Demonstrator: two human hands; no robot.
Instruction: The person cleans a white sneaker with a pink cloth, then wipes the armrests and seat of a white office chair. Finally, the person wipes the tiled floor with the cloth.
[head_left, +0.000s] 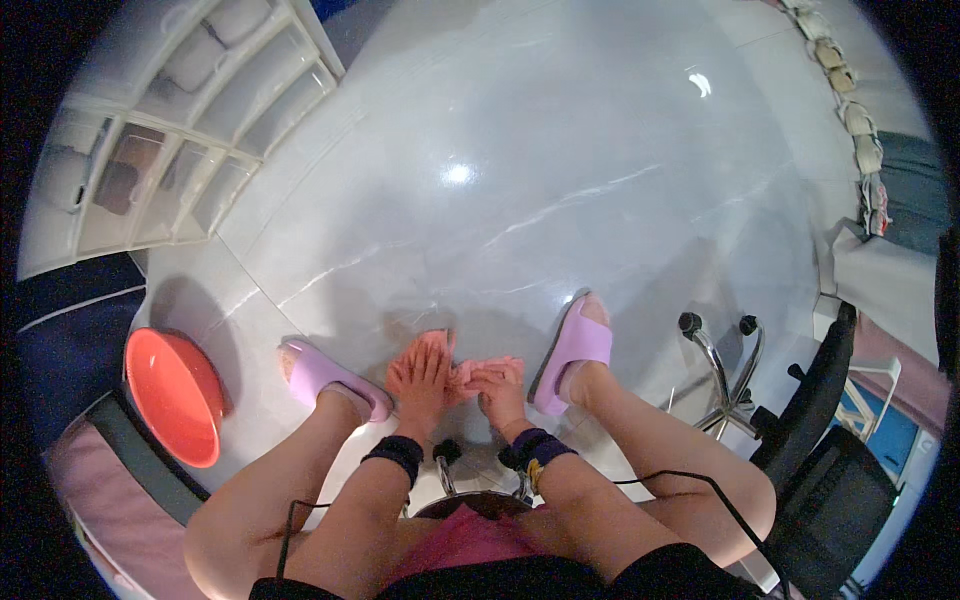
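Between my feet, low over the pale floor, a crumpled pink cloth spans both of my hands. My left hand lies over its left part with the fingers stretched out and slightly apart, the cloth showing around the fingertips. Over the right part, my right hand has its fingers bent and pressed together on the cloth; its thumb tip is hard to make out. Dark bands circle both wrists.
A red-orange basin stands on the floor at the left. Clear-fronted drawers rise at the far left. A wheeled chair base is at the right. Lilac slippers are on my feet, and shoes line the far right wall.
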